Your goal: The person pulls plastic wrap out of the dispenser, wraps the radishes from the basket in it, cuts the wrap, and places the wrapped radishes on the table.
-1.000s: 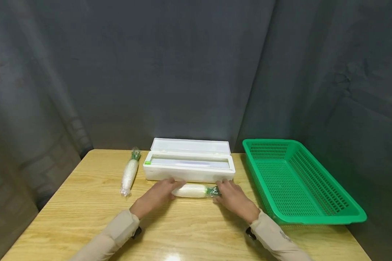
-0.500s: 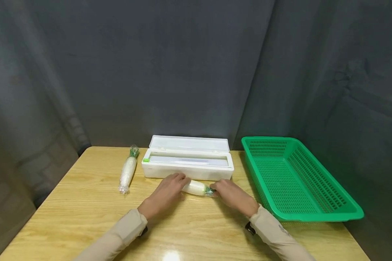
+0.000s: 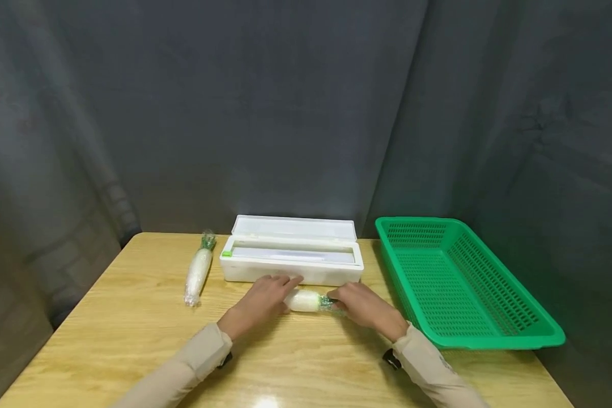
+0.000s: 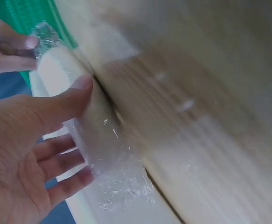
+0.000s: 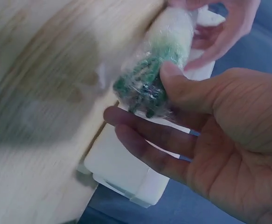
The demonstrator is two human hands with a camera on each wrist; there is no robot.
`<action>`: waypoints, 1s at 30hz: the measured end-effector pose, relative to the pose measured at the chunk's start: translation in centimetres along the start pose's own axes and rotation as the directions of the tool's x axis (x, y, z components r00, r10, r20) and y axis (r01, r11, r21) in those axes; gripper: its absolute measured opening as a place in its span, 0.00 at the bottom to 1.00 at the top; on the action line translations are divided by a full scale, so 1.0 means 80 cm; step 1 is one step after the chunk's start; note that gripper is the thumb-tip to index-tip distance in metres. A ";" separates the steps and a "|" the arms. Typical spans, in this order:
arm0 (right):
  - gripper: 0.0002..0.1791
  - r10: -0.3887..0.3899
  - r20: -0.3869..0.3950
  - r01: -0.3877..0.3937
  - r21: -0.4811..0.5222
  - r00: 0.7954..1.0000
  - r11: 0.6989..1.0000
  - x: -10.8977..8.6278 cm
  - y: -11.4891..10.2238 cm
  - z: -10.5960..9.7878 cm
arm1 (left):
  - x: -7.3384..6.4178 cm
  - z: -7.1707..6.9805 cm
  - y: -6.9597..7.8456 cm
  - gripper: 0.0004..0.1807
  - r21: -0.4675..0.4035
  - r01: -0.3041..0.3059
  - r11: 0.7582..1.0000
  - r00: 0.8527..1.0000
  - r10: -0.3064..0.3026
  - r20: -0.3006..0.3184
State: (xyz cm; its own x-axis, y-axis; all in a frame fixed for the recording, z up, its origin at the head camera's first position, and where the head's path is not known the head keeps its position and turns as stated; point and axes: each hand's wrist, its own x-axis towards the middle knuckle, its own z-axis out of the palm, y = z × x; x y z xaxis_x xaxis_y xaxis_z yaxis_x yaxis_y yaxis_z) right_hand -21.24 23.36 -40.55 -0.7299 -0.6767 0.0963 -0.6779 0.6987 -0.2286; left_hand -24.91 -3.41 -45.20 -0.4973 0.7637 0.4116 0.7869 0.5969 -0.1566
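A white radish [image 3: 304,301] wrapped in clear cling film lies crosswise on the table in front of a white box. My left hand [image 3: 263,300] grips its white end, thumb on the near side and fingers behind, as the left wrist view shows. Loose film [image 4: 126,186] sticks out past that end. At the other end my right hand [image 3: 363,305] pinches the green leafy top [image 5: 147,84] through the film, thumb on top and fingers underneath. The cling film box [image 3: 293,273] stands just behind the radish with its lid [image 3: 294,228] up.
A second wrapped radish [image 3: 199,273] lies at the left of the wooden table [image 3: 296,362]. On the right stands a green plastic basket [image 3: 481,341], near the right forearm. A dark curtain [image 3: 265,113] hangs behind the table.
My left hand has shifted right along the radish and covers more of its white end. My right hand has closed its fingers on the leafy end. The radish tilted briefly, then lay level again.
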 end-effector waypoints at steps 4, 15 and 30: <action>0.10 0.041 0.040 -0.042 0.012 0.998 0.999 -0.003 -0.001 0.000 | 0.001 -0.010 0.010 0.28 0.019 0.022 1.000 0.997 -0.024 0.069; 0.11 0.147 -0.019 -0.147 -0.018 0.989 0.989 -0.006 -0.011 0.021 | 0.017 -0.009 0.028 0.22 0.064 0.118 0.991 0.977 -0.127 0.168; 0.25 0.088 -0.238 -0.108 -0.069 0.967 0.992 -0.012 -0.015 0.021 | -0.019 -0.021 0.014 0.24 -0.124 0.197 0.973 0.977 -0.183 0.111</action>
State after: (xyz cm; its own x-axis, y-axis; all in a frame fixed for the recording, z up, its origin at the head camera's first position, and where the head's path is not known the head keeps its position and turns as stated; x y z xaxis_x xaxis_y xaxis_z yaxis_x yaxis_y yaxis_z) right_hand -19.56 22.82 -41.98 -0.7866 -0.5375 0.3039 -0.6000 0.7817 -0.1704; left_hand -22.68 -4.35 -44.47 -0.6706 0.6637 0.3313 0.7129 0.7001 0.0403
